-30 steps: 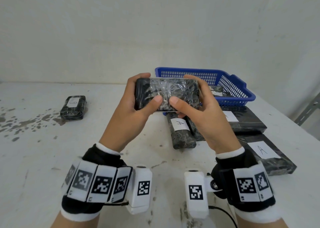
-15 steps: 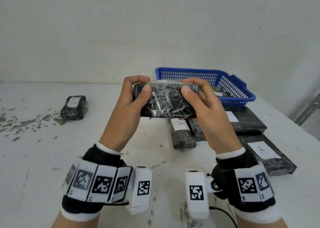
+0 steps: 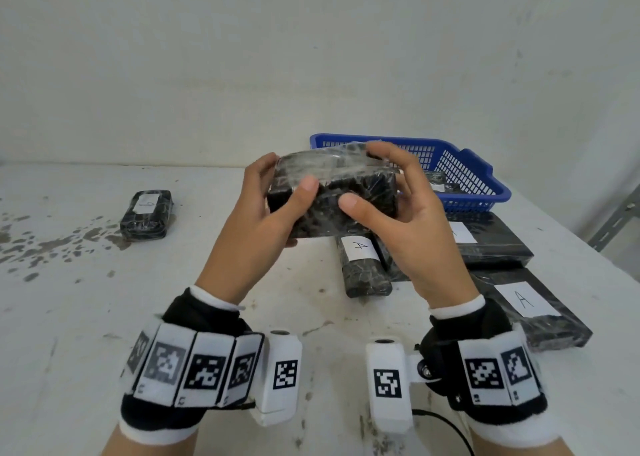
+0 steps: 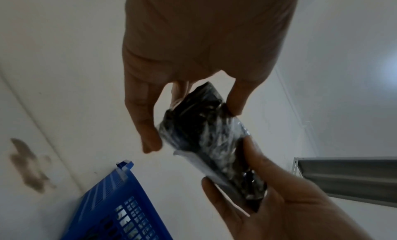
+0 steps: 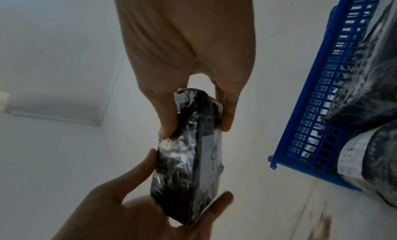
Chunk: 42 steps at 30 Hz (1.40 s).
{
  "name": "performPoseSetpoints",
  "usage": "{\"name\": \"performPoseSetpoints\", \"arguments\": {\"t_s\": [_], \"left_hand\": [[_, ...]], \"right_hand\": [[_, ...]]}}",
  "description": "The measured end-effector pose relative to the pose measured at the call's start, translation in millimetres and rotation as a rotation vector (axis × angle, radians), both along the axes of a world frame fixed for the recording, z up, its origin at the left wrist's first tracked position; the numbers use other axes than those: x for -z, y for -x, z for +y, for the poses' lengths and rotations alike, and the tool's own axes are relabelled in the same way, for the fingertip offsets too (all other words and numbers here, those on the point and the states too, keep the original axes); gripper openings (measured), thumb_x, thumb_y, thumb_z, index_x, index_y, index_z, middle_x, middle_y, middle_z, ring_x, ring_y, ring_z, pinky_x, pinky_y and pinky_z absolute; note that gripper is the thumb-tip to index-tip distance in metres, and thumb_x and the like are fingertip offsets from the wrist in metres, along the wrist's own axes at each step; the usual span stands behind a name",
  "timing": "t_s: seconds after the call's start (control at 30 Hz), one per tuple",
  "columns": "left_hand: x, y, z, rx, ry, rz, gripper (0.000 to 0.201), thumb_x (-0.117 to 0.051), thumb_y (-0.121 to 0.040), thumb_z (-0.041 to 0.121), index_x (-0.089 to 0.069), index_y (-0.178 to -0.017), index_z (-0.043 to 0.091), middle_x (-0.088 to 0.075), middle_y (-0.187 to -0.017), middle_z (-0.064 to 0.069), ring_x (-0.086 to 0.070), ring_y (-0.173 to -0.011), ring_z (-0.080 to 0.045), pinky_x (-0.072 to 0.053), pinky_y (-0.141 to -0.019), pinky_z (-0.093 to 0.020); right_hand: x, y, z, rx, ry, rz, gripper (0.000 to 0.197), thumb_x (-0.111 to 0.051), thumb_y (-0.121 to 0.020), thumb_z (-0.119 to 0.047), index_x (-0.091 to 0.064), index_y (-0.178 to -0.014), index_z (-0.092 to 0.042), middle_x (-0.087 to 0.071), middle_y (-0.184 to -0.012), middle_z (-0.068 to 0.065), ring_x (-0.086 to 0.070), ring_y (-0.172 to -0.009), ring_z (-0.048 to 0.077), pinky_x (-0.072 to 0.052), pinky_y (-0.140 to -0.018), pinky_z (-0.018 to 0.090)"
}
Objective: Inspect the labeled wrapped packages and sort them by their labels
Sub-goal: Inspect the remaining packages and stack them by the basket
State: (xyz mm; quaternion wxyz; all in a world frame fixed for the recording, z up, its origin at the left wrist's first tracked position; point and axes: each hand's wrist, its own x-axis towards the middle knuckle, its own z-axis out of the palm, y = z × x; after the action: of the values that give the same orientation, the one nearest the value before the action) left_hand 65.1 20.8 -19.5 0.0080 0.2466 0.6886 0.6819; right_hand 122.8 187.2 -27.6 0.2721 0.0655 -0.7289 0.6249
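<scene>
Black wrapped package [image 3: 332,195] gripped between left hand [image 3: 263,220] and right hand [image 3: 405,220].

The held package [image 3: 332,199] is black under glossy clear film, its white label [image 5: 214,157] bearing what may be a bluish mark. The basket [image 3: 464,175] is bright blue mesh. The surface [image 3: 86,317] is off-white with grey-brown splotches near its left edge. The wristbands [image 3: 194,365] carry black-and-white square codes.

We saw a black film-wrapped package [image 3: 332,195] held tilted above the counter [image 3: 86,317], its white label [image 5: 214,156] facing away; three A-labelled packages [image 3: 362,265] lay below.
</scene>
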Motion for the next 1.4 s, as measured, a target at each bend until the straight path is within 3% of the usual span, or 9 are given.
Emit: {"name": "performPoseSetpoints", "arguments": {"t_s": [0.07,0.17,0.3,0.53,0.67,0.8,0.97,1.17,1.4], "left_hand": [[-1,1,-1,0.019,-0.036,-0.015,0.067,-0.064,-0.083,0.042,-0.034,-0.141,0.03,-0.049,-0.128,0.028,-0.063,-0.093,0.011,-0.061,-0.076,-0.036],[0,4,-4,0.022,-0.059,-0.005,0.074,-0.08,-0.074,0.036,-0.036,-0.133,0.038,-0.043,-0.143,0.005,-0.069,-0.096,-0.005,-0.06,-0.074,-0.031],[1,3,-3,0.052,-0.099,-0.022,0.063,-0.07,-0.083,0.033,-0.036,-0.136,0.039,-0.057,-0.126,-0.011,-0.07,-0.093,-0.012,-0.056,-0.078,-0.024],[4,6,0,0.06,-0.063,-0.014,0.066,-0.063,-0.079,0.042,-0.041,-0.141,0.032,-0.058,-0.131,0.001,-0.066,-0.106,-0.008,-0.05,-0.1,-0.039],[6,4,2,0.075,-0.034,0.009,0.067,-0.062,-0.08,0.044,-0.035,-0.141,0.036,-0.066,-0.121,0.0,-0.066,-0.106,-0.009,-0.048,-0.095,-0.028],[6,6,1,0.049,-0.059,-0.005,0.061,-0.062,-0.083,0.042,-0.039,-0.138,0.036,-0.066,-0.118,-0.004,-0.068,-0.1,-0.009,-0.05,-0.088,-0.024],[2,5,-2,0.025,-0.082,-0.057,0.05,-0.06,-0.091,0.041,-0.041,-0.137,0.037,-0.065,-0.107,0.002,-0.068,-0.094,-0.01,-0.058,-0.082,-0.038],[-1,4,-3,0.023,-0.131,-0.105,0.024,-0.049,-0.097,0.032,-0.049,-0.121,0.028,-0.067,-0.096,0.008,-0.069,-0.087,-0.01,-0.059,-0.082,-0.049],[2,1,2,0.061,-0.125,-0.079,0.021,-0.057,-0.092,0.03,-0.047,-0.11,0.026,-0.07,-0.089,0.007,-0.07,-0.077,-0.008,-0.06,-0.069,-0.034]], "right_hand": [[0,1,3,0.009,-0.013,-0.014,0.078,-0.077,-0.077,-0.03,-0.04,-0.144,-0.044,-0.059,-0.134,-0.001,-0.066,-0.112,0.005,-0.057,-0.088,0.024],[0,2,3,-0.023,0.027,-0.051,0.076,-0.074,-0.082,-0.041,-0.037,-0.148,-0.05,-0.048,-0.144,-0.017,-0.052,-0.126,-0.009,-0.06,-0.087,0.035],[1,4,8,-0.015,0.043,-0.061,0.07,-0.074,-0.081,-0.046,-0.041,-0.142,-0.057,-0.042,-0.154,-0.013,-0.039,-0.143,0.007,-0.054,-0.1,0.049],[2,3,3,0.021,0.017,-0.068,0.071,-0.078,-0.076,-0.05,-0.04,-0.136,-0.061,-0.049,-0.149,-0.007,-0.059,-0.125,0.024,-0.051,-0.103,0.053],[4,5,1,0.069,0.017,-0.094,0.08,-0.082,-0.075,-0.05,-0.037,-0.141,-0.056,-0.053,-0.144,-0.014,-0.056,-0.129,0.016,-0.051,-0.102,0.05],[0,3,1,0.087,0.063,-0.151,0.07,-0.079,-0.077,-0.043,-0.048,-0.14,-0.04,-0.07,-0.122,-0.008,-0.069,-0.109,0.011,-0.057,-0.089,0.037],[0,2,-1,0.072,0.062,-0.158,0.056,-0.078,-0.078,-0.055,-0.055,-0.129,-0.049,-0.066,-0.117,0.022,-0.06,-0.111,0.042,-0.051,-0.094,0.054],[-4,-1,2,0.028,0.029,-0.169,0.05,-0.063,-0.081,-0.047,-0.059,-0.13,-0.037,-0.077,-0.1,-0.001,-0.071,-0.105,0.018,-0.056,-0.09,0.045],[-5,-3,-5,0.051,0.081,-0.211,0.025,-0.066,-0.088,-0.054,-0.068,-0.106,-0.037,-0.056,-0.109,0.034,-0.06,-0.093,0.045,-0.058,-0.074,0.046]]}}
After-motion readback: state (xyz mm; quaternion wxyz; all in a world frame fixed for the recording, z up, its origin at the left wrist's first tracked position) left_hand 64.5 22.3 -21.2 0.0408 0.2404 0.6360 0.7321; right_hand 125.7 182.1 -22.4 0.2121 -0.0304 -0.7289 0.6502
